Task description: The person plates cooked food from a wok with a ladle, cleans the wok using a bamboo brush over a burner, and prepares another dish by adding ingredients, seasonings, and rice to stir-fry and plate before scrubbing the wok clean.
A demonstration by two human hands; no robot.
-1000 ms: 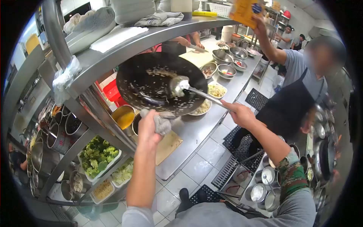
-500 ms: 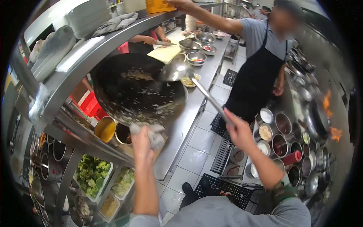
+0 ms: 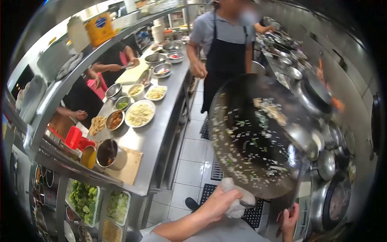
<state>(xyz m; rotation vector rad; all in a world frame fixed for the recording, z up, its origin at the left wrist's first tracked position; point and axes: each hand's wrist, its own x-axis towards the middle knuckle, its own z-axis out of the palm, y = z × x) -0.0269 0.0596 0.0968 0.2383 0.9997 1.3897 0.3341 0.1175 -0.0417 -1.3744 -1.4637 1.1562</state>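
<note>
My left hand (image 3: 221, 203) is closed around a pale cloth (image 3: 233, 189) at the near rim of a large black wok (image 3: 238, 145). The wok is held up in the air, tilted so its inside faces me. Small white and green chopped bits (image 3: 236, 171) cling across its surface, with a light brown clump (image 3: 272, 111) near the far side. My right hand (image 3: 288, 220), low at the right, is closed on the handle of a metal ladle (image 3: 300, 137). The ladle's bowl lies over the wok's right side. Part of its handle is blurred.
On the left, a steel counter (image 3: 169, 97) carries a plate of pale food (image 3: 140, 113), several bowls and a steel pot (image 3: 117, 155). A co-worker in a black apron (image 3: 227, 52) stands beyond the wok. Flames (image 3: 336, 104) rise by the stove at right. Broccoli (image 3: 82, 201) sits lower left.
My left hand has swung the wok from over the counter to the right, above the aisle. The ladle has moved right too. The co-worker's arm has come down from the shelf, leaving a yellow box there.
</note>
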